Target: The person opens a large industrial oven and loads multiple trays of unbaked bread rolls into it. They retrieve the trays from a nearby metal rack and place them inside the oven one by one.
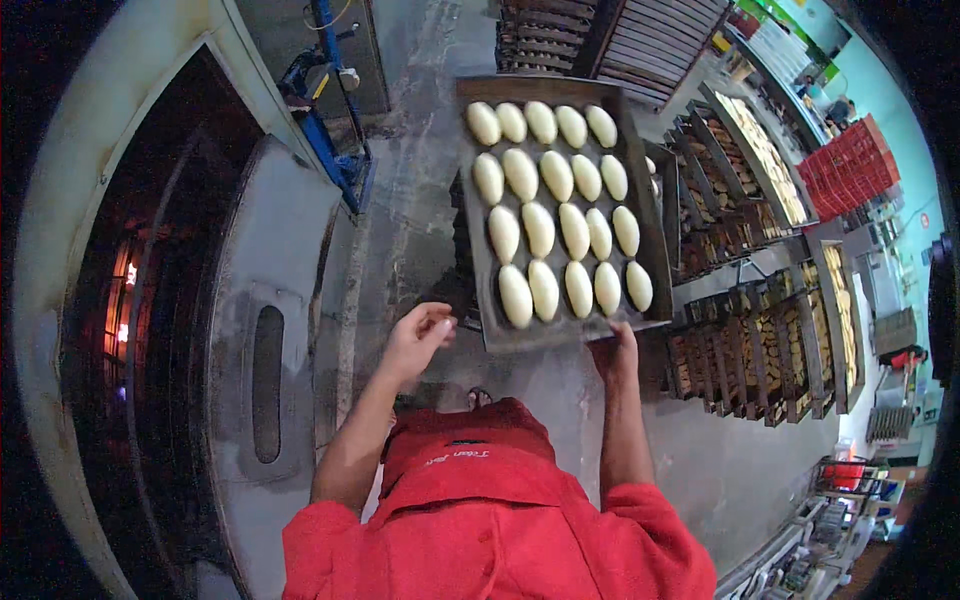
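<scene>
A dark metal baking tray (664, 247) is in front of me, carrying several rows of pale, oval dough pieces (556, 174). The thumb of my right hand (619, 351) lies over the tray's near rim, right of its middle, while the fingers are hidden below. My left hand (421, 339) hovers just left of the near left corner, apart from the rim. Its fingers are loosely curled and hold nothing. Beneath the tray, other dark trays show partly at its right and left sides.
To my left stands an oven (142, 300) with a glowing interior and its grey door (281, 225) beside it. Stacked trays of bread (757, 345) stand at the right, near red plastic crates (851, 165). A blue metal frame (349, 150) and a slatted rack (649, 45) stand ahead.
</scene>
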`<action>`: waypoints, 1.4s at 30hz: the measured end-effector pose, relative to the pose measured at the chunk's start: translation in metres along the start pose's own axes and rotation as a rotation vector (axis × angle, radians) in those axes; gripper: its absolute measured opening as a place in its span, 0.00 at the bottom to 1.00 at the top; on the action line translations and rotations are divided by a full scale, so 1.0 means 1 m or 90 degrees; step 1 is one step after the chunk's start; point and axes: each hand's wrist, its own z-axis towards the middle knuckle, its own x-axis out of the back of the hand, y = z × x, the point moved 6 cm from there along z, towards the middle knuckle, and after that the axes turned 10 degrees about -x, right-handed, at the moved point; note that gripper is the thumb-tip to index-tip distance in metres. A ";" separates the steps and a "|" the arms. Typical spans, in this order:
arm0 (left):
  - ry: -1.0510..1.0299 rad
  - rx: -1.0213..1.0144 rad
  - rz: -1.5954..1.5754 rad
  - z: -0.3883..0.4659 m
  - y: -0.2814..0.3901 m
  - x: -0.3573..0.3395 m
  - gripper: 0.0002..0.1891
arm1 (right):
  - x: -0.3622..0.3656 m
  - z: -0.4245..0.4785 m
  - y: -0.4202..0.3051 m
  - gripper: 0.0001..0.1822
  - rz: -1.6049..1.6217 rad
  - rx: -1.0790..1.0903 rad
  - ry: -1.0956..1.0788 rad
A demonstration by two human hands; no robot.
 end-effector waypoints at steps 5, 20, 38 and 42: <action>0.204 0.100 -0.265 -0.027 0.004 0.004 0.21 | 0.035 -0.039 -0.018 0.18 -0.148 -0.017 -0.004; 0.793 -0.063 -0.532 -0.286 -0.039 0.067 0.15 | -0.064 0.133 -0.017 0.20 -0.050 -0.084 0.011; 1.209 -0.389 -0.441 -0.461 0.040 0.261 0.21 | -0.170 0.022 0.055 0.13 -0.344 -0.196 -0.022; 1.130 -0.383 -0.238 -0.472 0.066 0.301 0.22 | -0.233 0.032 0.110 0.13 -0.549 -0.260 -0.093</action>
